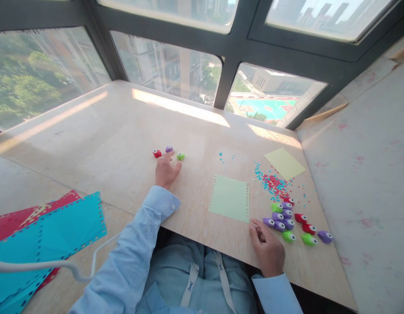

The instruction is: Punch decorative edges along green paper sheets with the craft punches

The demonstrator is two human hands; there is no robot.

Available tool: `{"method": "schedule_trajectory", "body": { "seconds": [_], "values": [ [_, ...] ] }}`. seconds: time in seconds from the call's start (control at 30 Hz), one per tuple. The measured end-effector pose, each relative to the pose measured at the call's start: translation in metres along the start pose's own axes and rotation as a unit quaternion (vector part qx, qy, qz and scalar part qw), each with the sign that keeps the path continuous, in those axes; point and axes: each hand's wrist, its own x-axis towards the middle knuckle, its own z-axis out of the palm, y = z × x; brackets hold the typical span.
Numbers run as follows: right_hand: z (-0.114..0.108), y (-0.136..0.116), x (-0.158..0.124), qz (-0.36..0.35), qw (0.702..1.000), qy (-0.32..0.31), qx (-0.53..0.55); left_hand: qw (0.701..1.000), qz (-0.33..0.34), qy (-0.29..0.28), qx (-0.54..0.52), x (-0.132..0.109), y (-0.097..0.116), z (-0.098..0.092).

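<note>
My left hand (166,172) reaches forward over the table, fingers stretched out and apart, tips right behind three small punches: a red one (156,153), a purple one (169,148) and a green one (180,156). It holds nothing. My right hand (266,249) rests near the table's front edge with fingers curled, beside a cluster of several purple, green and red punches (289,220). What the curled fingers hold, if anything, I cannot make out. A pale green sheet (230,198) with punched edges lies between the hands.
A yellow sheet (284,163) lies at the back right, with scattered blue and red paper bits (274,183) near it. Blue and red punched sheets (41,237) are stacked at the left. A white cable (67,266) crosses there. Windows ring the table; a wall stands at the right.
</note>
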Motion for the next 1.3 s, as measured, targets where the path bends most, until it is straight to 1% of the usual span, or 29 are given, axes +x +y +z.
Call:
{"method": "schedule_trajectory", "body": {
  "seconds": [0.2, 0.4, 0.5, 0.6, 0.7, 0.77, 0.83, 0.9, 0.93, 1.03, 1.13, 1.23, 1.3],
  "values": [
    [-0.001, -0.001, 0.0, -0.002, 1.0, -0.002, -0.003, 0.999, -0.012, -0.027, 0.015, 0.011, 0.009, 0.012],
    [-0.001, -0.002, -0.001, -0.002, 1.0, 0.0, -0.002, 0.999, -0.007, -0.025, 0.044, 0.018, 0.014, 0.015],
    [0.0, -0.002, -0.001, -0.001, 1.0, -0.002, -0.001, 0.998, -0.004, -0.028, 0.054, 0.019, 0.018, 0.013],
    [0.0, -0.002, 0.0, -0.006, 1.0, 0.001, 0.001, 0.999, -0.005, -0.019, 0.042, 0.011, 0.024, 0.003],
    [0.0, -0.001, 0.0, -0.007, 1.0, 0.003, 0.0, 0.999, -0.028, 0.0, -0.025, -0.011, 0.036, -0.013],
    [0.001, 0.0, 0.0, -0.004, 1.0, 0.006, 0.003, 0.995, -0.018, 0.0, -0.1, -0.033, 0.047, -0.024],
    [0.001, 0.001, 0.0, 0.002, 1.0, 0.014, 0.015, 0.984, -0.006, -0.029, -0.177, -0.058, 0.058, -0.032],
    [0.001, 0.001, 0.0, 0.015, 0.999, 0.018, 0.035, 0.972, -0.004, -0.072, -0.224, -0.082, 0.068, -0.036],
    [0.001, 0.002, -0.001, 0.024, 0.998, 0.017, 0.048, 0.968, -0.012, -0.081, -0.238, -0.092, 0.073, -0.037],
    [-0.003, 0.0, -0.003, 0.057, 0.993, -0.007, 0.098, 0.963, -0.041, -0.089, -0.251, -0.118, 0.082, -0.036],
    [-0.007, -0.005, -0.006, 0.08, 0.985, -0.027, 0.15, 0.965, -0.058, -0.099, -0.237, -0.135, 0.088, -0.033],
    [-0.01, -0.012, -0.009, 0.094, 0.978, -0.035, 0.182, 0.969, -0.042, -0.116, -0.216, -0.146, 0.089, -0.031],
    [-0.011, -0.016, -0.009, 0.101, 0.974, -0.043, 0.196, 0.972, -0.026, -0.111, -0.206, -0.15, 0.088, -0.029]
  ]
}}
